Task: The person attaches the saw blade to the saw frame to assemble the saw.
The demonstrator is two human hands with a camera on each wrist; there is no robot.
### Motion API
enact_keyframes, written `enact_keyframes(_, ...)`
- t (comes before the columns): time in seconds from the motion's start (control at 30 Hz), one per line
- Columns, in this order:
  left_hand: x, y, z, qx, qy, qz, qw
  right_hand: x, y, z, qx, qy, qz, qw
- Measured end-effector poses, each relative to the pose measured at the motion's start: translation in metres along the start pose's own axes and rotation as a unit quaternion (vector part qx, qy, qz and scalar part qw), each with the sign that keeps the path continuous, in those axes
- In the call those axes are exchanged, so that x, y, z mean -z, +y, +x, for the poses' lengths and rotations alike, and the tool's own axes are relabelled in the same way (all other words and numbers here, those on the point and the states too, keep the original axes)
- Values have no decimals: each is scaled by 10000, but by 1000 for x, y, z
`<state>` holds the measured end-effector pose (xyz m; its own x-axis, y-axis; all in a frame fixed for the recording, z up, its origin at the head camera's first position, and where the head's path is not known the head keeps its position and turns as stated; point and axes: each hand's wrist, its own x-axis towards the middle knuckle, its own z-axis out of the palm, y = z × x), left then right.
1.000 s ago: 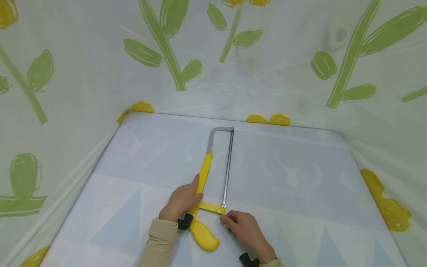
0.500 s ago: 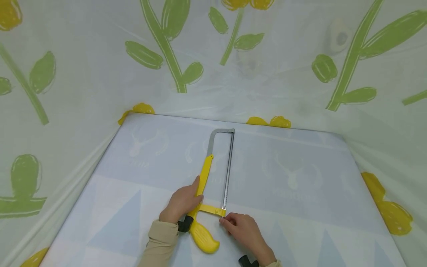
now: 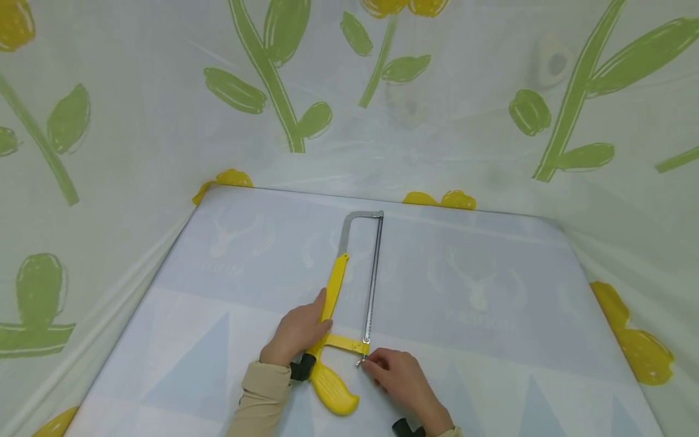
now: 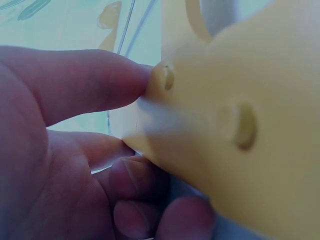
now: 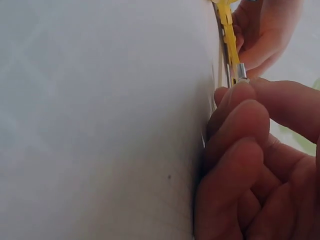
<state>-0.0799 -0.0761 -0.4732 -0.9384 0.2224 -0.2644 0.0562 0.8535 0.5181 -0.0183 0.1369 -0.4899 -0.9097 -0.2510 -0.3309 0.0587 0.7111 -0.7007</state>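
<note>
Holding the saw: our left hand has its grip closed round the yellow bar.
Screw: at the saw's near corner; our right hand seems to pinch it, grip closed to the fingertips, though they partly hide the contact from us.
Blade: right of the bar, running away from us.
Handle: towards us, between our forearms.
Table: under the saw, which lies on it.
</note>
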Motion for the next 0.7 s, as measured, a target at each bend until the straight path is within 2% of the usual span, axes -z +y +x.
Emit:
enact_keyframes(0.37,-2,-1,1,-19,10,-6,10000,-2,2,-1,-143,227,158,9995)
enact_keyframes(0.7,-2,-1,0,-49,26,34,10000,-1,2,-3,141,303,-118,9994)
